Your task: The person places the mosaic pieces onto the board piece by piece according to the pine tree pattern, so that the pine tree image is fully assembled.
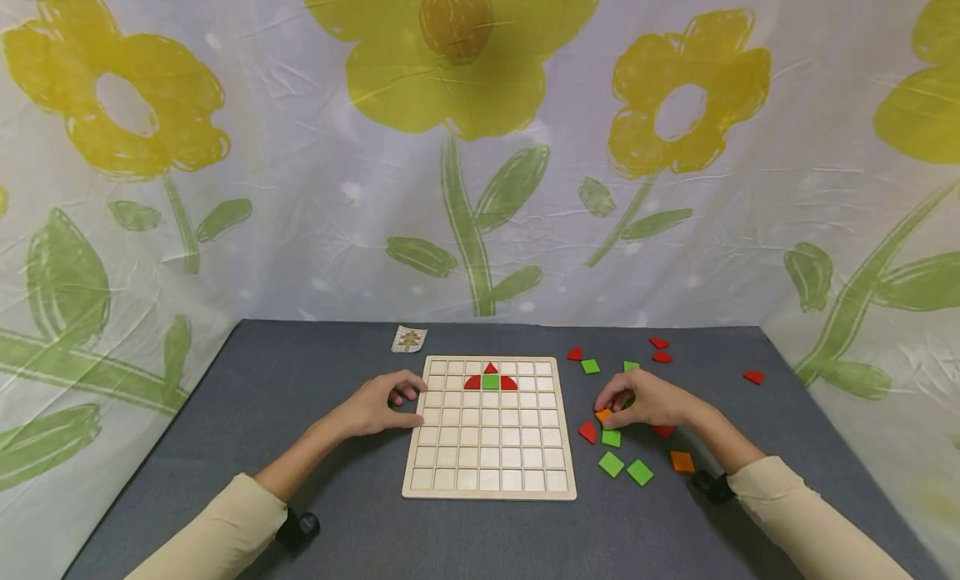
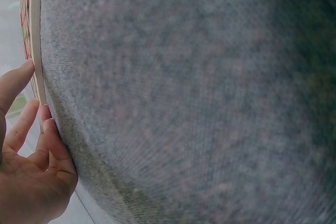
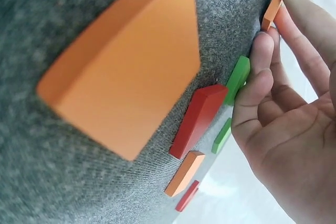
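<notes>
Both hands are at work above the worktop (image 1: 352,522), which is covered in dark grey. With thumb and fingers apart, the left hand (image 1: 371,407) touches the left edge of the board (image 1: 490,457). Between thumb and fingertips, the right hand (image 1: 651,399) pinches an orange piece (image 1: 603,416), to the right of this board.

On the board, near its far side, a green square (image 1: 491,382) lies between two red curved pieces (image 1: 472,383), and a red triangle (image 1: 491,368) lies just behind it. Around the right hand, loose pieces are scattered: green ones (image 1: 641,472) nearer to the person, a red one (image 1: 587,432) close to the board, and an orange square (image 1: 682,462) near the wrist. Some other red pieces (image 1: 662,357) lie farther back, and one is well apart at the right. Behind the board's far left corner lies a small patterned card (image 1: 409,339). Yellow flowers (image 1: 690,92) decorate the cloth behind.
</notes>
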The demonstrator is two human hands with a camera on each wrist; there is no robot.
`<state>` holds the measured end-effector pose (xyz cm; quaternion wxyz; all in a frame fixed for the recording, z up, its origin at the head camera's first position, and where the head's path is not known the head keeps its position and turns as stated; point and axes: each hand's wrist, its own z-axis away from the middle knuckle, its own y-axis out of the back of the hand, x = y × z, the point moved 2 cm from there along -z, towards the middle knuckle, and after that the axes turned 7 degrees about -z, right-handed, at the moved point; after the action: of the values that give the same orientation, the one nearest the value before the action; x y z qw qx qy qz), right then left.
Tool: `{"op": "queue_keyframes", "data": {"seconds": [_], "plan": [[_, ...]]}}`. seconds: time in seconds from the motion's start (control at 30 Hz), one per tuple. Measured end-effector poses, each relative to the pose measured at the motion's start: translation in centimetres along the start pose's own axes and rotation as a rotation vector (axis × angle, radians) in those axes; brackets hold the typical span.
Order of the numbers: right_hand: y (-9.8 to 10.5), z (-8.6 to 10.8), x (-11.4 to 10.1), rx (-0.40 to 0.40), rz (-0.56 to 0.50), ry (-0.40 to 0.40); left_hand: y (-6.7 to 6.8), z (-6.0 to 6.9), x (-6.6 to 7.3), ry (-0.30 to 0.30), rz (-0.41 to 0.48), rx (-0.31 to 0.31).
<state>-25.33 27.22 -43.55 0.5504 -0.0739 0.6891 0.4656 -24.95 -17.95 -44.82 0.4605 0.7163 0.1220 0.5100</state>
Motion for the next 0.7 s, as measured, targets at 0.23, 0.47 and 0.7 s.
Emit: {"op": "queue_keyframes", "data": {"seconds": [0.23,0.47,0.7], "plan": [[0.08,-0.07,-0.1,-0.01,-0.02,0.0,-0.01,0.01,-0.01,-0.004,0.001,0.0],[0.0,-0.4,0.13,-0.014,-0.031,0.03,-0.07,-0.04,-0.1,0.004,-0.002,-0.002],[0.08,-0.37,-0.1,-0.009,-0.068,0.03,-0.28,-0.12,-0.36,0.026,-0.013,-0.002]]}}
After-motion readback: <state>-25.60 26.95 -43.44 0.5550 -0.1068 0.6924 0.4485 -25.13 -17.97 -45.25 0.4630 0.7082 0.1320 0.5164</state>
